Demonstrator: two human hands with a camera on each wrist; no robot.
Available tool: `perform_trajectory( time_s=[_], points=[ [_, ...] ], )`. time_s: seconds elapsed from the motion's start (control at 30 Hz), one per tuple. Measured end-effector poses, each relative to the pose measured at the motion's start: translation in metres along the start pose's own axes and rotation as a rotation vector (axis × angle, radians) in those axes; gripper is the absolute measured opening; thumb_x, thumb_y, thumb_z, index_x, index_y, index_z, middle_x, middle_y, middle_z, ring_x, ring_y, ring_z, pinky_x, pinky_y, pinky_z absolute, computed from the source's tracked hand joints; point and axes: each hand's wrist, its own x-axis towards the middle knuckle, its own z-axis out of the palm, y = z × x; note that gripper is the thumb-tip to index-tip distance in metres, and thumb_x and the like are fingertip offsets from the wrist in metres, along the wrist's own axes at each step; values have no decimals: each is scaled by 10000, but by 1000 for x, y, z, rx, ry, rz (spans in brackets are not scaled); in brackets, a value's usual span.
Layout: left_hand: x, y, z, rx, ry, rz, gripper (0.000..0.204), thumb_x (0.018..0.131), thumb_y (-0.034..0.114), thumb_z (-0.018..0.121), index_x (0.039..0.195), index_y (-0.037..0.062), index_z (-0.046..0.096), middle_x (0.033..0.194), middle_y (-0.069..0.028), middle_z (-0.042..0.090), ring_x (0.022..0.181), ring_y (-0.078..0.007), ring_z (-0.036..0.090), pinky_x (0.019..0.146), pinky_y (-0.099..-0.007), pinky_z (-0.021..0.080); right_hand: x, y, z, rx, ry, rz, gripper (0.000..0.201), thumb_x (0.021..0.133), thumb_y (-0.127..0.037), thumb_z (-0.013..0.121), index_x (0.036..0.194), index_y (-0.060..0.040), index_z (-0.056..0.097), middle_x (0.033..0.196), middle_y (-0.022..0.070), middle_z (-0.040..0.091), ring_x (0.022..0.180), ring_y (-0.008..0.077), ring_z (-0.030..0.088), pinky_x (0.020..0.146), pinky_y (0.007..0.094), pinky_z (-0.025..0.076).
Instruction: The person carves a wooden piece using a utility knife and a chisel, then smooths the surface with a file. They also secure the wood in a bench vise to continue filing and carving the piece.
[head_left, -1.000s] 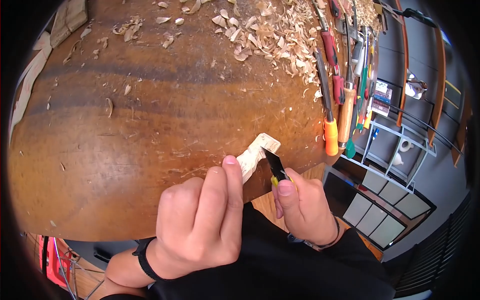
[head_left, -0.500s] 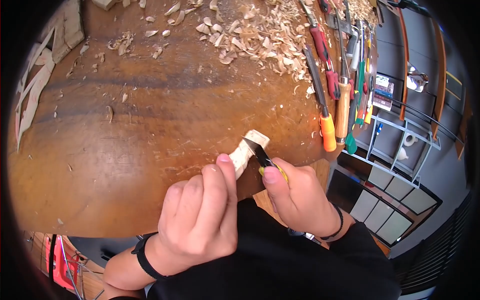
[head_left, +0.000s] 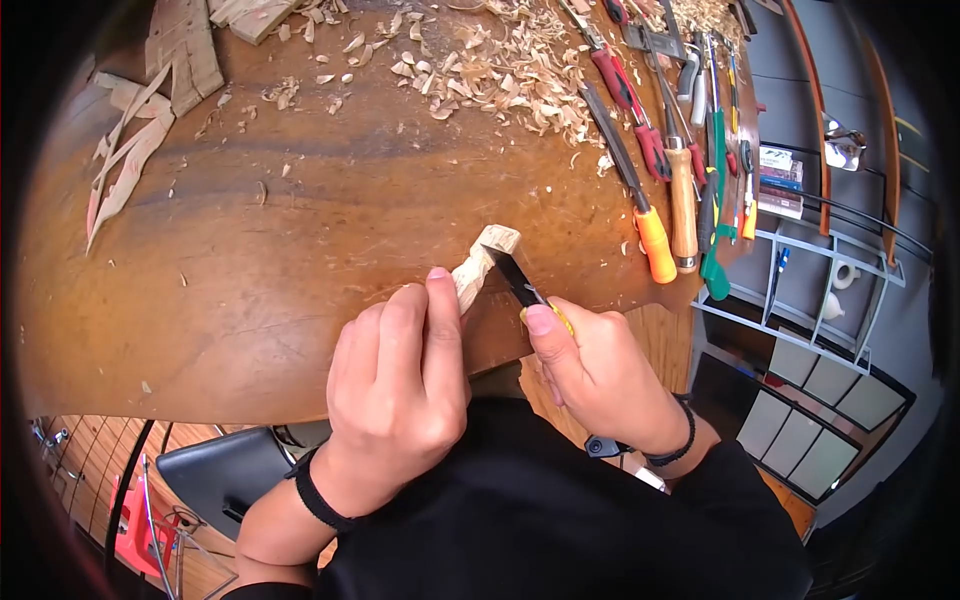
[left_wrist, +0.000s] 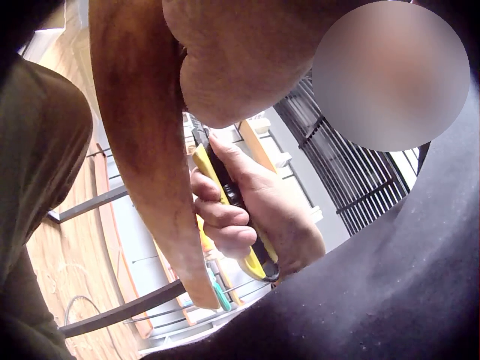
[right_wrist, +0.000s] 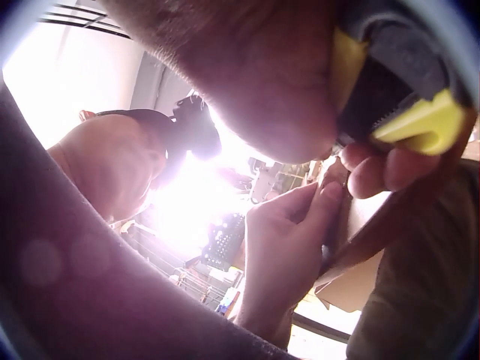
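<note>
A small pale carved piece of wood (head_left: 472, 278) angles up from my left hand (head_left: 397, 375), which grips its lower end near the table's front edge. My right hand (head_left: 590, 360) holds a yellow and black utility knife (left_wrist: 232, 196). Its dark blade (head_left: 512, 275) meets the wood just below the squared upper end. In the left wrist view the right fingers wrap round the knife's handle. The right wrist view shows the left hand (right_wrist: 281, 251) pinching the wood, with the knife's yellow and black body (right_wrist: 420, 124) close to the camera.
Pale shavings (head_left: 520, 70) lie heaped at the back of the wooden table (head_left: 300, 260). Along its right side stand files and chisels, among them an orange-handled file (head_left: 652, 240) and a wooden-handled tool (head_left: 684, 215). Split wood offcuts (head_left: 185, 60) lie at the back left.
The blade has shifted from beside the wood's edge to across its upper part, then back toward its right edge. Both hands appear slightly higher in the head view, which has also shifted.
</note>
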Motion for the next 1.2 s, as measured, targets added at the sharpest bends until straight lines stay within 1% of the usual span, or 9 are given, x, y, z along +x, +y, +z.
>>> perform_trajectory(
  time_s=[0.3,0.37,0.4,0.57,0.8,0.87,0.9,1.0,1.2],
  points=[
    [2,-4,-2,-5,-29,85,246,814,-15,721,1013,-154,677,856,-146,600,657,-200,571,542,-292,466,10,-7,-4,-101,10,-134,437,1057,-318,503,793,28,543,587,271,529,606,492,576,520,507,441],
    [2,0,-6,-74,-92,-18,328,768,-51,753,1075,-131,669,898,-164,630,718,-272,634,605,-349,511,10,-11,-4,-7,-65,5,477,1070,-357,473,791,23,547,535,209,542,527,394,611,495,449,455],
    [2,0,-7,-69,-91,-21,328,768,-51,753,1075,-131,669,898,-164,630,718,-272,634,605,-349,511,11,-12,-5,-8,-70,0,477,1070,-357,473,791,23,547,535,209,542,527,394,611,495,449,455],
    [-2,-4,2,-46,3,26,243,813,-23,714,1022,-142,681,863,-141,601,653,-202,569,543,-289,464,10,-12,-8,306,-223,126,569,1081,-486,383,762,-36,523,548,-1,493,476,79,529,455,269,432],
    [-2,0,2,-33,25,6,258,816,-13,714,1056,-103,690,879,-137,613,670,-228,588,580,-320,485,9,-4,-8,459,-280,116,600,1070,-527,382,751,-31,491,566,14,483,483,85,537,461,269,433],
    [-2,3,1,-17,42,-40,288,813,0,723,1083,-93,689,887,-142,622,687,-242,595,599,-340,494,6,-3,-6,300,-186,28,613,1064,-530,400,755,-12,509,566,77,522,462,187,543,479,332,459],
    [-4,3,2,-16,40,-59,319,804,13,740,1104,-83,692,896,-140,626,700,-247,597,608,-348,498,4,5,-2,174,-101,-50,573,1059,-492,444,803,11,546,599,180,582,500,347,581,516,427,486],
    [-3,4,2,-1,34,-60,331,805,22,748,1116,-76,694,905,-137,628,702,-250,598,612,-351,501,-2,8,7,-94,146,-251,489,1043,-436,503,857,11,570,666,241,621,589,452,604,555,490,501],
    [0,9,-1,6,-24,-59,328,819,18,775,1129,-56,698,922,-131,642,723,-250,619,627,-343,511,-6,13,13,-195,303,-344,428,1001,-399,587,854,2,554,630,214,628,605,425,648,541,500,510]
  ],
)
